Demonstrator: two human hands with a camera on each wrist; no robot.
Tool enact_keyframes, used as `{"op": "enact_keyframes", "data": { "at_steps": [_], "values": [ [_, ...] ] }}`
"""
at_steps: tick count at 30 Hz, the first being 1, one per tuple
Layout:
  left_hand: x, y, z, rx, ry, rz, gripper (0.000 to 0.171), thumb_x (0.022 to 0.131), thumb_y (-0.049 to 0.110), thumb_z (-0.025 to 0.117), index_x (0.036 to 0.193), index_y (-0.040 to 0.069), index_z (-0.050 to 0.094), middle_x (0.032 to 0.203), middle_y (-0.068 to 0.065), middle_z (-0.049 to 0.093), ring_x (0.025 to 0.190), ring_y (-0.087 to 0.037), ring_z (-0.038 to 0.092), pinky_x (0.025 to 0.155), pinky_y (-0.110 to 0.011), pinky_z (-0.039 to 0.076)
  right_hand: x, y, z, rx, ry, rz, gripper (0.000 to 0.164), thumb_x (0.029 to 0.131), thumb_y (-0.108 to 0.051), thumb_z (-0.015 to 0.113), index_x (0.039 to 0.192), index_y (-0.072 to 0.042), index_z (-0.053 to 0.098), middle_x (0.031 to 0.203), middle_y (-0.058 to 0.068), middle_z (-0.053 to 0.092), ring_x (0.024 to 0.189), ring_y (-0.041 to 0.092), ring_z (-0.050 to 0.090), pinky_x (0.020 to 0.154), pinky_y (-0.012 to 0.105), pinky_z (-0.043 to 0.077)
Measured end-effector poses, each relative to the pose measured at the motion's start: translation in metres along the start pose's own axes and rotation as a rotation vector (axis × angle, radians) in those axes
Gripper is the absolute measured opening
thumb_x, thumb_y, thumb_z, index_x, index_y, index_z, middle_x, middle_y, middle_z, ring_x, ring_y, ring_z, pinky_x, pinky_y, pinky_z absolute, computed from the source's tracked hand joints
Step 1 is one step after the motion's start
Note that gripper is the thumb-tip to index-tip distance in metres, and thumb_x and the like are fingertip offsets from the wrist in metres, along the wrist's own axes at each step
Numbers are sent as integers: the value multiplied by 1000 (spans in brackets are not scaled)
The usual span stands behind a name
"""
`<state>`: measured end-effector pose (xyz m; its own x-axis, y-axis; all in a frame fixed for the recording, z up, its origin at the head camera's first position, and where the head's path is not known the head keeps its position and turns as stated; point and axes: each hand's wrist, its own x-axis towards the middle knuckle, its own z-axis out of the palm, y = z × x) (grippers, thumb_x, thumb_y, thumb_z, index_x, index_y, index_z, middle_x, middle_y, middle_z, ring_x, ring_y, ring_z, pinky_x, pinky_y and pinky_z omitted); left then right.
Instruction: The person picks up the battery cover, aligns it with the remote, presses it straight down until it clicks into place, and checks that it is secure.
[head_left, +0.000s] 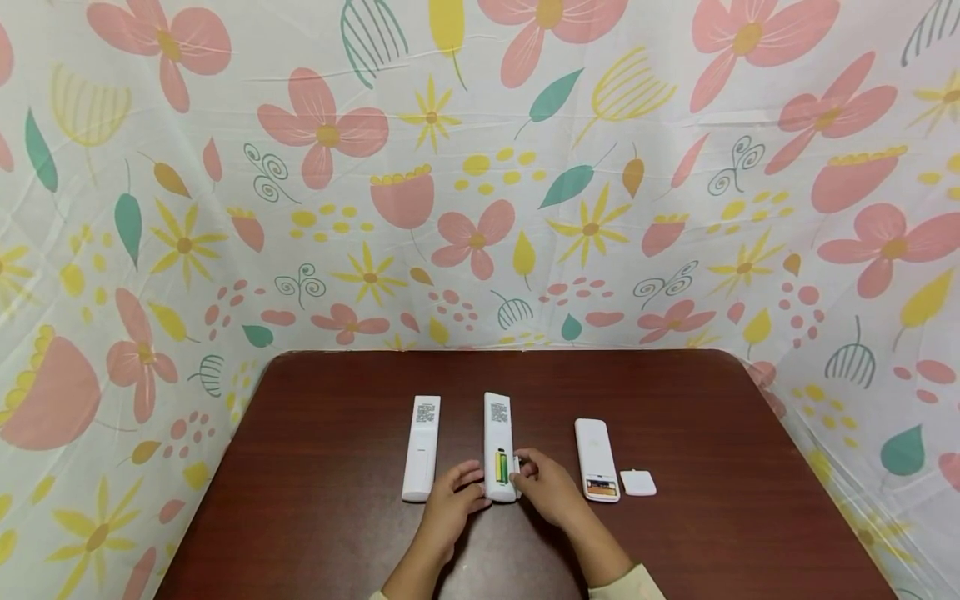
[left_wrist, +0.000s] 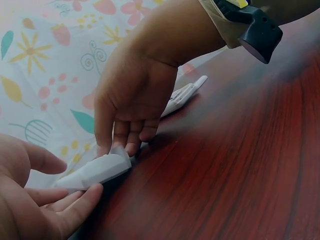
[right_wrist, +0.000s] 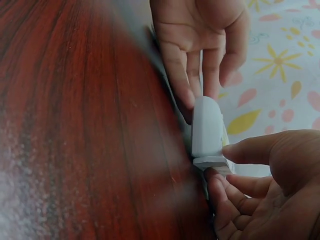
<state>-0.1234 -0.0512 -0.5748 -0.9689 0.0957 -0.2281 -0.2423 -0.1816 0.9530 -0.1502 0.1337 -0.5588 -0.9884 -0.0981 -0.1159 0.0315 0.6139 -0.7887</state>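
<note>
A white remote control (head_left: 497, 429) lies face down in the middle of the table, its battery compartment uncovered and showing green-and-yellow batteries (head_left: 501, 468). Along its left side rests my left hand (head_left: 448, 510), fingers loosely bent and fingertips touching the edge near the lower end. With my right hand (head_left: 553, 490) I pinch a white battery cover (right_wrist: 210, 161) against or close beside the remote's right side. In the right wrist view the right thumb (right_wrist: 250, 150) is at the remote's edge, while the other fingers are under the cover.
Left of the hands lies another white remote (head_left: 422, 450) with its back closed. To the right is a smaller white remote (head_left: 596, 450) with batteries exposed, a loose white cover (head_left: 638, 482) beside it. A floral curtain (head_left: 480, 167) stands behind the brown table (head_left: 315, 500).
</note>
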Motion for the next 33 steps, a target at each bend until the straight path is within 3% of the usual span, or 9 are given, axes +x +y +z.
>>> {"op": "enact_keyframes", "data": {
  "at_steps": [17,23,33],
  "values": [
    [7,-1,6,19,-79,-25,67,89,2,65,147,-15,37,130,-33,60,98,-23,70,88,-36,62,-1,0,-2,30,-5,14,37,92,-18,71,127,-6,65,88,1,66,78,11,58,65,23,46],
    [11,-3,7,14,-78,-24,71,88,3,69,148,-15,35,127,-31,63,99,-23,70,87,-35,62,-2,-2,-2,48,-6,15,37,94,-19,69,129,-8,65,92,1,68,81,10,60,69,26,48],
    [13,-4,5,-22,-84,-44,68,89,-1,69,146,-13,34,126,-30,63,98,-21,70,88,-35,62,-3,-2,0,56,8,-7,34,93,-15,67,127,-10,66,91,-1,69,77,7,59,67,21,46]
  ]
}}
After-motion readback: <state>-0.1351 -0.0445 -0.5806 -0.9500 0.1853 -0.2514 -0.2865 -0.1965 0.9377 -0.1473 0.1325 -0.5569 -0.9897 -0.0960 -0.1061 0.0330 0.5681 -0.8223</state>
